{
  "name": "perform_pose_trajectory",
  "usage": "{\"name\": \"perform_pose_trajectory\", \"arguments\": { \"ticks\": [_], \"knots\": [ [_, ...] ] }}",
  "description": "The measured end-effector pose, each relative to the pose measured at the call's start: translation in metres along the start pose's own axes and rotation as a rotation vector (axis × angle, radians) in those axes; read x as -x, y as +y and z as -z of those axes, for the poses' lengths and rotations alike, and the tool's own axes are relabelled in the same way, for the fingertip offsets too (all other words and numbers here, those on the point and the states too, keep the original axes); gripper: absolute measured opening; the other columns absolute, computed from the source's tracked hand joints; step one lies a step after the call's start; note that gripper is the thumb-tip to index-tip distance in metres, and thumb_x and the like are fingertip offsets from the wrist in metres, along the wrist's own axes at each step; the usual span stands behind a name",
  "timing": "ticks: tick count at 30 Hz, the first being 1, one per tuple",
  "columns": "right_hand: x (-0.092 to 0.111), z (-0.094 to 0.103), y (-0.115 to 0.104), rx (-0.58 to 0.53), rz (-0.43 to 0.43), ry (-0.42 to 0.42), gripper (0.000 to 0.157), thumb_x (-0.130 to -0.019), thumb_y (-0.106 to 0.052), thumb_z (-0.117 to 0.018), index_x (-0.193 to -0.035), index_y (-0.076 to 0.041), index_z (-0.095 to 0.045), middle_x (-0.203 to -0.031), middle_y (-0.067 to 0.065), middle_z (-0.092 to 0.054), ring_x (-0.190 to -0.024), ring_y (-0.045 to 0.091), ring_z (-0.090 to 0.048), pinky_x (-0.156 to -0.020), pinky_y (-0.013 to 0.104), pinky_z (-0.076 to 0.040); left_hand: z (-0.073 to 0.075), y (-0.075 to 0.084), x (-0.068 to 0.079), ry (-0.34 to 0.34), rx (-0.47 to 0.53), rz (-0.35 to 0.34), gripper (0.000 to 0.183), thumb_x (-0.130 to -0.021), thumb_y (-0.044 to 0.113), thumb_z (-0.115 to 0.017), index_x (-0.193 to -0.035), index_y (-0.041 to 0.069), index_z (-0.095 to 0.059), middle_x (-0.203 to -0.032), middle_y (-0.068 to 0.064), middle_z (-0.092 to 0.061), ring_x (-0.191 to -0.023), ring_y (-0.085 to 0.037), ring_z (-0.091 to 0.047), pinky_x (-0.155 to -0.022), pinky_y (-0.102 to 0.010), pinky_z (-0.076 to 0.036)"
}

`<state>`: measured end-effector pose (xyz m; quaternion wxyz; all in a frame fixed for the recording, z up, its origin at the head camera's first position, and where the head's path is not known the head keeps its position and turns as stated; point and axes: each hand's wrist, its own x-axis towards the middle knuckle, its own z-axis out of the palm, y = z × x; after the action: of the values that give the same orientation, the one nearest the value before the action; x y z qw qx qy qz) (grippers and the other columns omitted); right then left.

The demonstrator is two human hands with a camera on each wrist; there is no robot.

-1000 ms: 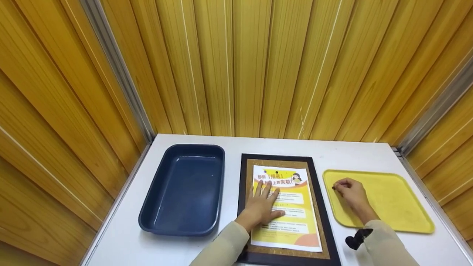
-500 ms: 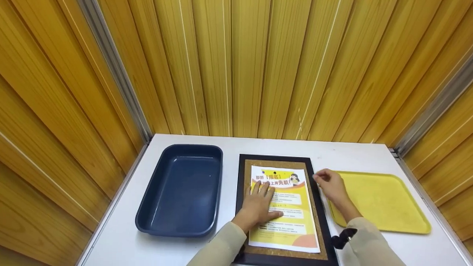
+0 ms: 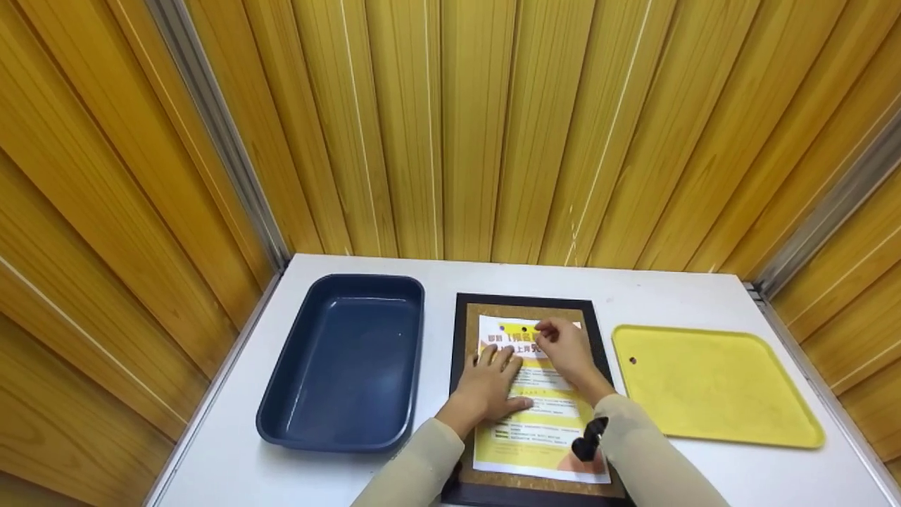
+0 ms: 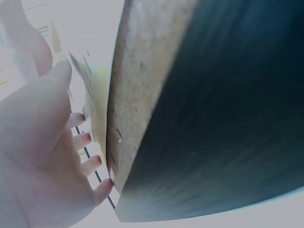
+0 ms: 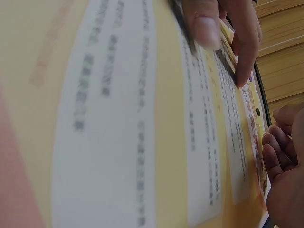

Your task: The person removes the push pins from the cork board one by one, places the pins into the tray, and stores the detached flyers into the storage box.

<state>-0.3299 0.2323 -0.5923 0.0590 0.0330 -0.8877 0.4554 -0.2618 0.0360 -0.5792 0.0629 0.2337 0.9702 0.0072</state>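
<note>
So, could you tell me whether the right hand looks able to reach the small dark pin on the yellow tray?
Probably yes: the right hand is over the poster, and nothing stands between it and the pin on the tray.

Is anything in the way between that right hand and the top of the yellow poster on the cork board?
Nothing visible. The right hand is already over the poster, its fingers at the top edge beside two dark pins.

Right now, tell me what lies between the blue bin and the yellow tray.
In the head view: the cork board with its poster, both hands on it.
</note>
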Motion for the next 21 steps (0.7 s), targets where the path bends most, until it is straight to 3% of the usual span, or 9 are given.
{"name": "perform_pose_trajectory", "arguments": {
  "ticks": [10, 21],
  "knots": [
    [-0.017, -0.011, -0.002, -0.004, -0.073, -0.078, 0.018, -0.099, -0.005, -0.068, -0.115, 0.003, -0.072, -0.098, 0.009, -0.068, -0.087, 0.019, -0.062, -0.074, 0.027, -0.05, -0.001, 0.004, -0.001, 0.021, 0.014, 0.003, 0.083, -0.096, 0.078, -0.053, -0.163, 0.03, -0.041, -0.171, 0.003, -0.033, -0.157, -0.026, -0.03, -0.124, -0.055, -0.03],
    [-0.018, -0.03, 0.003, 0.022, -0.055, 0.063, 0.012, -0.096, -0.008, -0.074, -0.106, 0.0, -0.074, -0.091, 0.007, -0.069, -0.083, 0.02, -0.062, -0.073, 0.027, -0.049, -0.003, 0.002, 0.001, -0.006, 0.024, 0.018, 0.085, -0.098, 0.076, -0.051, -0.166, 0.028, -0.037, -0.174, 0.003, -0.027, -0.161, -0.027, -0.023, -0.127, -0.054, -0.024]
  ]
}}
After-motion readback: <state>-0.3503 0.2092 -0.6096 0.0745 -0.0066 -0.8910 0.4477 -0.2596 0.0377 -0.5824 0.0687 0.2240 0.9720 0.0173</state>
